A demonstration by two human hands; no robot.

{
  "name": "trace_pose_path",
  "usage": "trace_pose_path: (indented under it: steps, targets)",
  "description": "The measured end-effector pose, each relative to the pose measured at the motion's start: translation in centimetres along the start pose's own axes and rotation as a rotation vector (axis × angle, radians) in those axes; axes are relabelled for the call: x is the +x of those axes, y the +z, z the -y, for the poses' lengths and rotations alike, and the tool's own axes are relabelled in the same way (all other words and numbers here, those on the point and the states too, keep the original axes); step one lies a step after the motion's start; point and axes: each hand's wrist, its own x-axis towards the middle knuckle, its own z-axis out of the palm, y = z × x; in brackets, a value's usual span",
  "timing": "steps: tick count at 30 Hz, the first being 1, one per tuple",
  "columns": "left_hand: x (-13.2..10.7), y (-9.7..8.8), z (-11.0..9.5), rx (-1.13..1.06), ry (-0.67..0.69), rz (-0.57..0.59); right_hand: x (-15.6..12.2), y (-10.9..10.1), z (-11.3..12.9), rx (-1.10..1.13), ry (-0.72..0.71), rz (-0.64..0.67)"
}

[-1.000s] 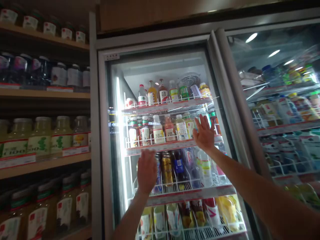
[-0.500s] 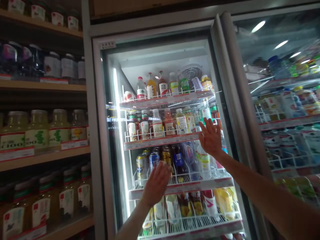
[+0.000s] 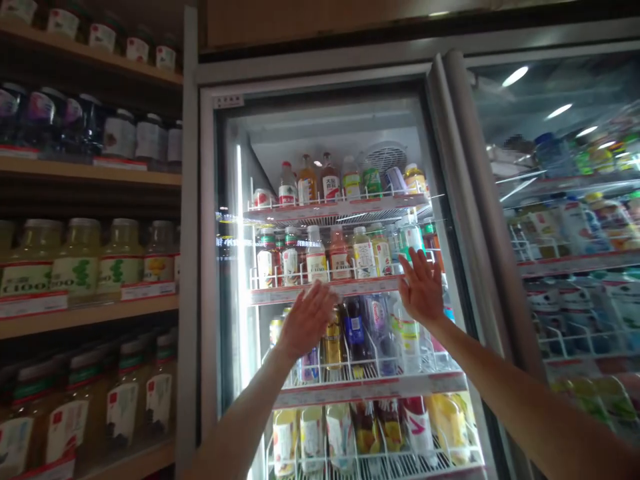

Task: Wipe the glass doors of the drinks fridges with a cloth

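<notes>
Both my hands are raised flat against the glass door (image 3: 350,133) of a lit drinks fridge. My left hand (image 3: 306,320) is open, fingers stretched out, in front of the cans (image 3: 333,343) on the third shelf. My right hand (image 3: 421,288) is open too, fingers spread, at the level of the second shelf's rail (image 3: 325,290), near the door's right edge. Neither hand holds anything. Behind the glass stand rows of bottles (image 3: 340,257) on white wire shelves, with pouches (image 3: 365,427) on the lowest one.
A second fridge door (image 3: 565,220) stands to the right, reflecting ceiling lights. On the left, wooden shelves (image 3: 90,313) carry jars and bottles (image 3: 80,257) with red price strips. A grey door frame (image 3: 193,253) separates shelves and fridge.
My left hand dipped toward the lower shelf, then rose again and shifted right on the glass. My right hand stayed near the door's right edge. The view shifted slightly.
</notes>
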Motion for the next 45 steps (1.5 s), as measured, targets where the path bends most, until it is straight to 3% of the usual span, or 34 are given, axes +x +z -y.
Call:
trace_pose_path:
  steps: [2, 5, 7, 9, 11, 13, 14, 15, 18, 20, 22, 24, 26, 28, 30, 32, 34, 37, 39, 41, 43, 45]
  targets:
    - [0.1, -0.8, 2.9, 0.047, -0.241, -0.053, 0.0, 0.1, -0.1, -0.003, -0.012, -0.013]
    - [0.4, -2.1, 6.8, 0.085, -0.67, -0.252, -0.1, 0.3, -0.1, -0.006, -0.023, -0.033]
    - [1.4, -2.1, 7.1, 0.074, -0.753, -0.336, -0.1, 0.4, -0.2, 0.002, -0.024, -0.046]
    - [2.8, -1.4, 5.5, 0.038, -0.639, -0.299, -0.2, 0.4, -0.2, 0.016, -0.03, -0.057]
    - [4.3, -0.7, 3.9, -0.002, -0.421, -0.178, -0.2, 0.4, -0.3, 0.029, -0.041, -0.07]
    - [5.3, -0.5, 3.9, -0.032, -0.229, -0.055, -0.2, 0.4, -0.3, 0.035, -0.049, -0.081]
    - [5.6, -0.7, 4.5, -0.033, -0.219, -0.034, -0.1, 0.3, -0.3, 0.035, -0.05, -0.085]
    - [5.8, -1.0, 5.5, -0.019, -0.288, -0.052, -0.1, 0.3, -0.3, 0.033, -0.05, -0.086]
    - [6.4, -1.6, 8.0, 0.062, -0.678, -0.231, -0.1, 0.3, -0.2, 0.021, -0.048, -0.086]
    - [7.3, -1.2, 7.6, 0.078, -0.749, -0.294, -0.1, 0.3, -0.2, 0.017, -0.049, -0.09]
    - [8.6, -0.3, 5.9, 0.031, -0.539, -0.225, -0.1, 0.3, -0.2, 0.018, -0.05, -0.095]
    - [9.8, 0.3, 4.5, -0.026, -0.228, -0.096, -0.1, 0.3, -0.2, 0.022, -0.053, -0.096]
    - [10.4, 0.2, 4.9, -0.045, -0.082, -0.007, -0.1, 0.3, -0.2, 0.023, -0.052, -0.098]
    - [10.4, -0.5, 6.9, -0.021, -0.225, -0.047, -0.1, 0.2, -0.2, 0.015, -0.054, -0.102]
    - [10.5, -1.1, 9.0, 0.022, -0.518, -0.192, -0.1, 0.3, -0.2, 0.001, -0.064, -0.106]
    - [11.0, -1.0, 9.3, 0.04, -0.674, -0.304, -0.1, 0.4, -0.2, -0.01, -0.073, -0.111]
    - [12.0, -0.2, 7.5, 0.009, -0.567, -0.281, -0.2, 0.5, -0.3, -0.016, -0.074, -0.114]
    - [13.2, 1.0, 4.4, -0.051, -0.218, -0.106, -0.3, 0.6, -0.5, -0.02, -0.072, -0.114]
    - [13.2, 0.9, 4.7, -0.049, -0.155, -0.058, -0.3, 0.6, -0.5, -0.018, -0.073, -0.112]
    - [12.5, 0.1, 6.9, -0.022, -0.307, -0.124, -0.3, 0.6, -0.5, -0.014, -0.067, -0.111]
    - [12.0, -0.7, 9.3, 0.002, -0.565, -0.246, -0.2, 0.5, -0.4, -0.004, -0.06, -0.104]
    - [12.1, -1.0, 9.9, 0.011, -0.762, -0.331, -0.2, 0.4, -0.3, 0.005, -0.053, -0.096]
